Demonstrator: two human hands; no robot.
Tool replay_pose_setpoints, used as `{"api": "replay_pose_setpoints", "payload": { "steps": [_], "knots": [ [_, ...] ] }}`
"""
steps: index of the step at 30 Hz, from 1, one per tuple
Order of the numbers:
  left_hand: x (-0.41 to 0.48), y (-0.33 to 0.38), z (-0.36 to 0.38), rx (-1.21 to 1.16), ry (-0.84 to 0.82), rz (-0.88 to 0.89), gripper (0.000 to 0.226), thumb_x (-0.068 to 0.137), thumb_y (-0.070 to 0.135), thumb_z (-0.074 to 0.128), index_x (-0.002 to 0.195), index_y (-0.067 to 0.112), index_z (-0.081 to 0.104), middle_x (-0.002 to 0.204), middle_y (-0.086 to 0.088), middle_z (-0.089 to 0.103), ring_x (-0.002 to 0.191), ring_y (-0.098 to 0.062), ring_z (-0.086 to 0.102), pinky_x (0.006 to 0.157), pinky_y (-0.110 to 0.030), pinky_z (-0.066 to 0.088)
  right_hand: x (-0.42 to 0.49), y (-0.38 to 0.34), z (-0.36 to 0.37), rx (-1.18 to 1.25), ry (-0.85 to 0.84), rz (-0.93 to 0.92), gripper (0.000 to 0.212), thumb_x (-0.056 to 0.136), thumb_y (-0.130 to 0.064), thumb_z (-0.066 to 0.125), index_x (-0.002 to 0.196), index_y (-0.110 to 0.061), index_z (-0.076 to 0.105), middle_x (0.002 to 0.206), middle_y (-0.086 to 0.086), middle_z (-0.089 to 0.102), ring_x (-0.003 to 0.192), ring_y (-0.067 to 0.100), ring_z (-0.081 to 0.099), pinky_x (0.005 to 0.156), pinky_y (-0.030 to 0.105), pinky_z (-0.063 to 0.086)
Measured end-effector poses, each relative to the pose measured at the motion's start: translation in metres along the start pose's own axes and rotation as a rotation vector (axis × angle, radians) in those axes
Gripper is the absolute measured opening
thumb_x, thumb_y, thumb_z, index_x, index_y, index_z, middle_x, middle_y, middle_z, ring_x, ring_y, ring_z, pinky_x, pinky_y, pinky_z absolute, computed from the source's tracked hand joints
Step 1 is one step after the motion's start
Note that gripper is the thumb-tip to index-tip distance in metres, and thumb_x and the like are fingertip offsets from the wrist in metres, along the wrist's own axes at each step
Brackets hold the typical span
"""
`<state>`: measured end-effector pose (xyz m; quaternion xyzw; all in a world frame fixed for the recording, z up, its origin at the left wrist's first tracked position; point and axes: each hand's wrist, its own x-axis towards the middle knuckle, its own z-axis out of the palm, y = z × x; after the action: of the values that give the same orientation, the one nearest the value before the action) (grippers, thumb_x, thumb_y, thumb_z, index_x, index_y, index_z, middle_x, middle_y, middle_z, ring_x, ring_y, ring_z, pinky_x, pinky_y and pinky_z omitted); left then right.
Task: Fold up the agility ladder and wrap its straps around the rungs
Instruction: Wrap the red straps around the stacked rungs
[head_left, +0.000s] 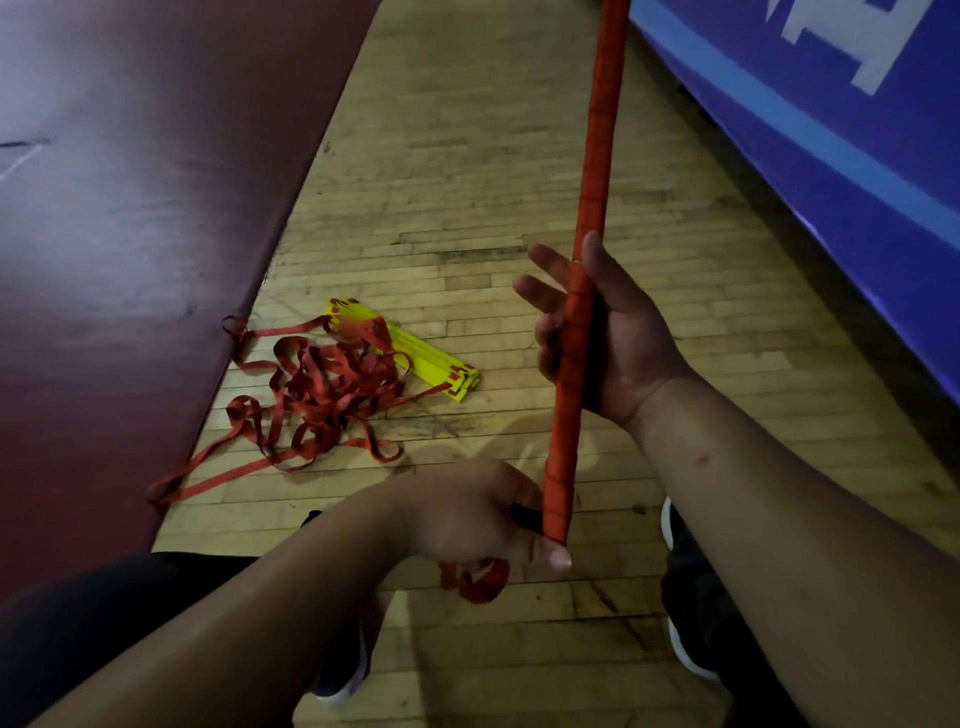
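A long bundle of rungs (592, 171), wound all over in red strap, stands nearly upright in front of me. My right hand (613, 338) holds it at mid-height, thumb along the right side and two fingers stretched out to the left. My left hand (483, 514) grips its bottom end, and a short loop of loose red strap (480, 579) hangs below that hand. A second ladder lies on the floor to the left: stacked yellow rungs (415, 353) beside a tangled heap of red straps (322, 395).
Wooden gym floor (467, 156) runs ahead. A dark red mat (130, 208) borders it on the left, with some strap ends lying on its edge. A blue padded panel (831, 130) stands at the right. My dark trousers and shoes (685, 597) show at the bottom.
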<state>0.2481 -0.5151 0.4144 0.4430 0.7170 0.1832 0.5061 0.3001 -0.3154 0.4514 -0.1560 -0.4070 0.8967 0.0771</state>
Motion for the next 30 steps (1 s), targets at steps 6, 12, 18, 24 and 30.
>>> {"api": "replay_pose_setpoints", "payload": {
  "steps": [6, 12, 18, 24, 30],
  "knots": [
    [0.006, -0.006, 0.002, 0.078, 0.046, -0.112, 0.037, 0.087, 0.058, 0.085, 0.115, 0.033, 0.080, 0.101, 0.000, 0.081, 0.091, -0.023, 0.078, 0.085, -0.039, 0.065, 0.000, 0.007, 0.008, -0.145, 0.029, 0.014, 0.045, 0.102, -0.056, 0.060, 0.134, -0.026, 0.068, 0.109, 0.000, 0.079, 0.072, 0.009, 0.068, 0.063, 0.027, 0.055],
    [0.012, -0.009, 0.005, 0.179, 0.118, -0.210, 0.037, 0.087, 0.055, 0.085, 0.117, 0.033, 0.080, 0.100, 0.011, 0.081, 0.097, -0.013, 0.076, 0.097, -0.043, 0.063, 0.006, 0.014, 0.011, -0.264, 0.093, -0.023, 0.055, 0.085, -0.051, 0.079, 0.129, -0.020, 0.069, 0.106, 0.007, 0.081, 0.076, 0.018, 0.072, 0.068, 0.036, 0.059],
    [0.015, -0.005, 0.011, 0.380, 0.264, -0.290, 0.036, 0.085, 0.062, 0.082, 0.104, 0.031, 0.079, 0.095, 0.010, 0.075, 0.093, -0.016, 0.071, 0.088, -0.043, 0.064, 0.011, 0.019, 0.009, -0.264, 0.235, -0.072, 0.026, 0.098, -0.036, 0.080, 0.115, -0.019, 0.072, 0.096, 0.008, 0.081, 0.076, 0.022, 0.074, 0.068, 0.039, 0.063],
    [0.012, 0.005, 0.021, 0.388, 0.342, -0.273, 0.063, 0.080, 0.089, 0.065, 0.096, 0.029, 0.077, 0.081, 0.007, 0.073, 0.079, -0.016, 0.072, 0.078, -0.043, 0.066, 0.017, 0.017, 0.006, -0.174, 0.316, -0.105, 0.018, 0.098, -0.031, 0.081, 0.104, -0.019, 0.069, 0.083, 0.006, 0.073, 0.063, 0.019, 0.065, 0.060, 0.035, 0.058],
    [0.013, 0.001, 0.018, 0.224, 0.348, -0.168, 0.063, 0.085, 0.086, 0.065, 0.096, 0.026, 0.081, 0.079, -0.003, 0.075, 0.077, -0.020, 0.073, 0.079, -0.045, 0.064, 0.013, 0.015, 0.004, -0.111, 0.301, -0.072, 0.019, 0.100, -0.030, 0.078, 0.113, -0.019, 0.069, 0.088, 0.004, 0.076, 0.068, 0.016, 0.067, 0.059, 0.032, 0.057]
  ]
}}
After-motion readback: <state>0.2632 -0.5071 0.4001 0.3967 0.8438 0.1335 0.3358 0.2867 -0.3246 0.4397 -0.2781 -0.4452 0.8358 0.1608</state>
